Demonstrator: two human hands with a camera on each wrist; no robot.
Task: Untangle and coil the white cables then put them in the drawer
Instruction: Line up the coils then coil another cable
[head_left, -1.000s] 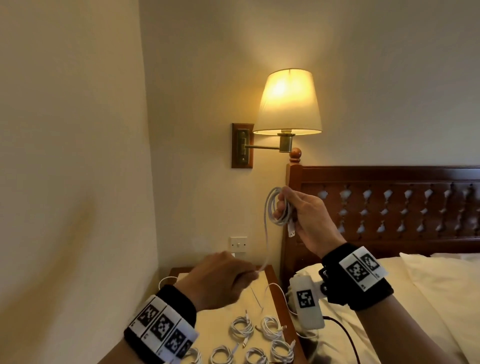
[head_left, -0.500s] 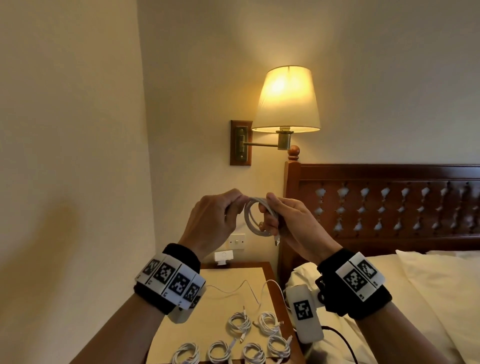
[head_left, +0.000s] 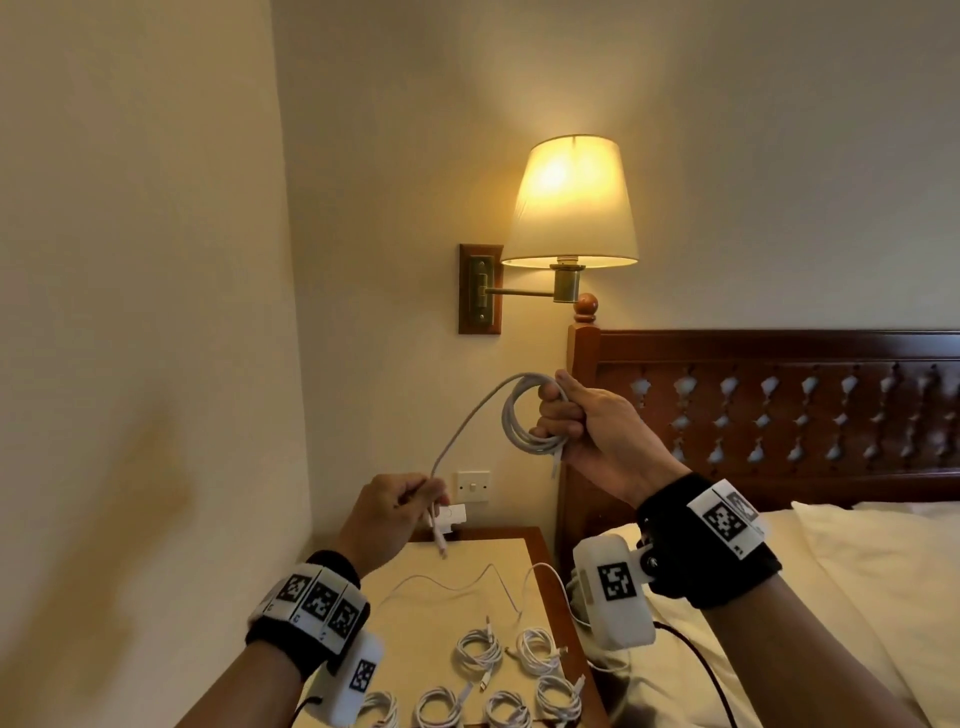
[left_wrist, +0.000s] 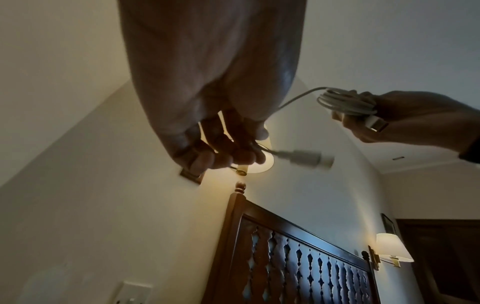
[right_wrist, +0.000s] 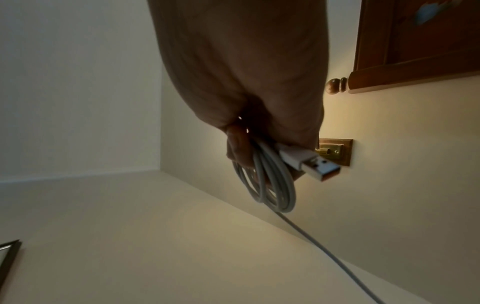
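My right hand (head_left: 563, 415) holds a partly wound white cable coil (head_left: 524, 421) up in front of the headboard, fingers curled through the loops (right_wrist: 262, 183); its USB plug (right_wrist: 309, 162) sticks out beside the fingers. From the coil a free strand (head_left: 467, 426) runs down and left to my left hand (head_left: 410, 501), which pinches it near the small end plug (left_wrist: 303, 158). That hand hovers above the bedside table (head_left: 415, 649). Several coiled white cables (head_left: 480, 649) lie on the table's near part, and one loose cable (head_left: 457, 582) lies uncoiled behind them. No drawer is in view.
A lit wall lamp (head_left: 569, 202) hangs above the hands. The wooden headboard (head_left: 779, 405) and bed with a pillow (head_left: 883, 561) stand to the right. A wall switch (head_left: 472, 486) and a small white charger (head_left: 449, 517) sit behind the table. A wall closes the left side.
Half a second ago both hands met at the coil. The left hand has since dropped down and left along the strand to its end, while the right hand stayed raised with the coil.
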